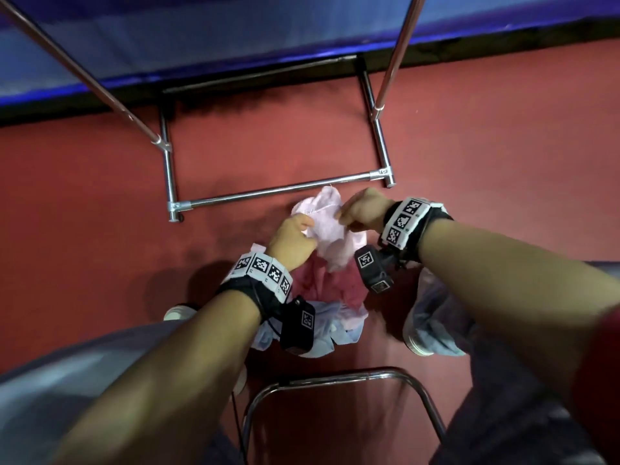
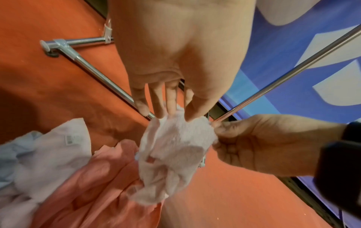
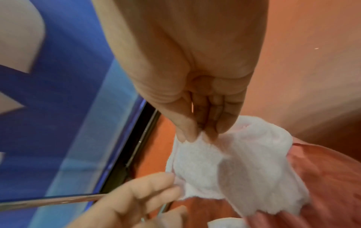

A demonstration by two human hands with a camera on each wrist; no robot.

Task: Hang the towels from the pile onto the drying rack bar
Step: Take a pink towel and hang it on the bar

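Note:
A crumpled pale pink towel [image 1: 327,229] is lifted above the pile [image 1: 335,290] of pink, white and light blue towels on the red floor. My left hand [image 1: 307,228] pinches its left side, thumb in front and fingertips [image 2: 171,108] behind the cloth [image 2: 175,146]. My right hand [image 1: 340,218] pinches the towel's upper right edge [image 3: 224,162] between thumb and fingers [image 3: 197,132]. The chrome drying rack's low front bar [image 1: 285,190] lies just beyond the hands. Its slanted uprights [image 1: 399,52] rise out of view, and no top bar shows.
A blue padded panel [image 1: 235,35] with a black edge stands behind the rack. A chrome chair frame [image 1: 335,377] sits near me, between my knees. My shoes [image 1: 179,312] flank the pile. Bare red floor [image 1: 84,213] spreads to the left and right.

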